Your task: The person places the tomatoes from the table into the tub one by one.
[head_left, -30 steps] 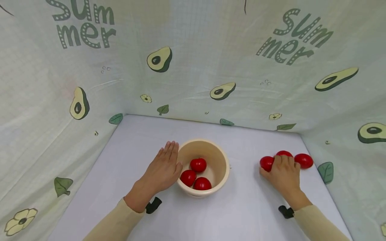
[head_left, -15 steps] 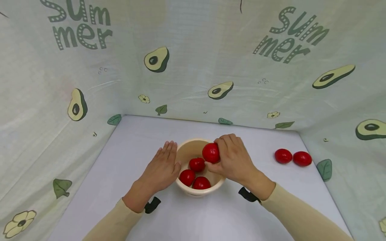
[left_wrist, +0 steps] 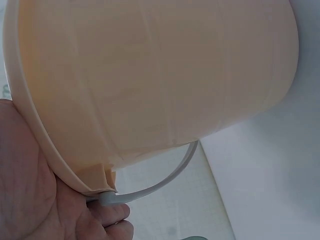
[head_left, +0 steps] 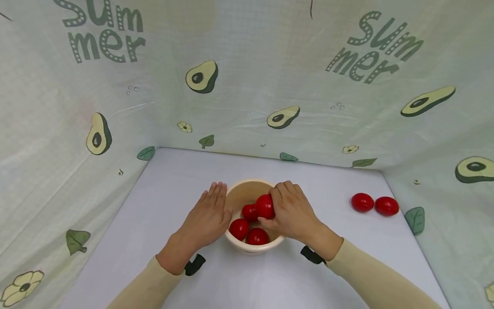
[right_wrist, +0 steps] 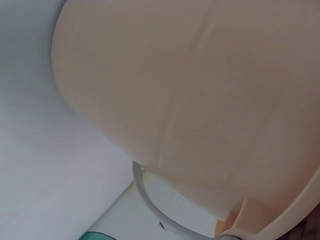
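Note:
A cream plastic bowl point(head_left: 241, 189) stands in the middle of the white table and holds three red tomatoes point(head_left: 247, 228). My right hand point(head_left: 289, 212) reaches over the bowl's right rim and grips a fourth tomato point(head_left: 265, 205) just above the others. My left hand point(head_left: 208, 216) lies flat with straight fingers against the bowl's left side. The left wrist view shows the bowl's wall point(left_wrist: 160, 80) and rim against my palm point(left_wrist: 30, 200). The right wrist view is filled by the bowl's outer wall point(right_wrist: 200, 90).
Two more red tomatoes point(head_left: 374, 204) lie side by side at the table's right, near the printed cloth wall point(head_left: 455, 171). Cloth walls with avocado prints close off the left, back and right. A thin white bail handle point(left_wrist: 165, 177) hangs from the bowl.
My right hand took a tomato from the group at the right, carried it left over the bowl, and has now lowered it into the bowl. The left hand stayed against the bowl.

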`<state>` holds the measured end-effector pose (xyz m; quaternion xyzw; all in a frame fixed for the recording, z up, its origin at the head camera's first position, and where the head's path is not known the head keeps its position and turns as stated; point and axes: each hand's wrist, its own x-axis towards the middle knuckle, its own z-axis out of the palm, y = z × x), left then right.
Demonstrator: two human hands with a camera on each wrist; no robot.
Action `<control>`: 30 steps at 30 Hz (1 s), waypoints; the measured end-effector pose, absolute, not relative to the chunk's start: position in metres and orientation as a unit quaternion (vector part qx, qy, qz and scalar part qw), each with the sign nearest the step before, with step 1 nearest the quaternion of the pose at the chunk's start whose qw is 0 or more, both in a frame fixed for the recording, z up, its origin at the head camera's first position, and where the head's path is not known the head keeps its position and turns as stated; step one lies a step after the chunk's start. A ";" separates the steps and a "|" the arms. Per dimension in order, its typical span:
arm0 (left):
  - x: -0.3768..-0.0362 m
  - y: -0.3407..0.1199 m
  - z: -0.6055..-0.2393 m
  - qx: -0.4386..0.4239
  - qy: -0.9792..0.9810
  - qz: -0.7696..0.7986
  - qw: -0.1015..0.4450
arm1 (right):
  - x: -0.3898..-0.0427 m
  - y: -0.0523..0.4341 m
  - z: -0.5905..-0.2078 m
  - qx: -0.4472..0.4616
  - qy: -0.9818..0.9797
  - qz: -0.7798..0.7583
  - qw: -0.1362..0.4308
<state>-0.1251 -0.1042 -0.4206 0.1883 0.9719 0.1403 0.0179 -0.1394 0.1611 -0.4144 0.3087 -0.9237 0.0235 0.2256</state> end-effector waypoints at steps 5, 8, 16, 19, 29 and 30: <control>-0.127 -0.099 -0.422 0.199 0.969 0.142 0.022 | -0.137 0.168 -0.415 0.298 -0.927 0.020 0.226; -0.129 -0.097 -0.422 0.204 0.969 0.141 0.015 | -0.137 0.171 -0.414 0.292 -0.927 0.022 0.233; -0.132 -0.090 -0.421 0.219 0.964 0.152 0.010 | -0.135 0.178 -0.412 0.277 -0.932 0.003 0.234; -0.130 -0.093 -0.421 0.219 0.962 0.164 -0.005 | -0.135 0.175 -0.411 0.278 -0.935 -0.002 0.219; -0.123 -0.104 -0.421 0.213 0.960 0.180 -0.030 | -0.144 0.181 -0.410 0.264 -0.937 0.011 0.227; -0.123 -0.103 -0.421 0.213 0.959 0.182 -0.031 | -0.146 0.188 -0.409 0.255 -0.939 0.017 0.228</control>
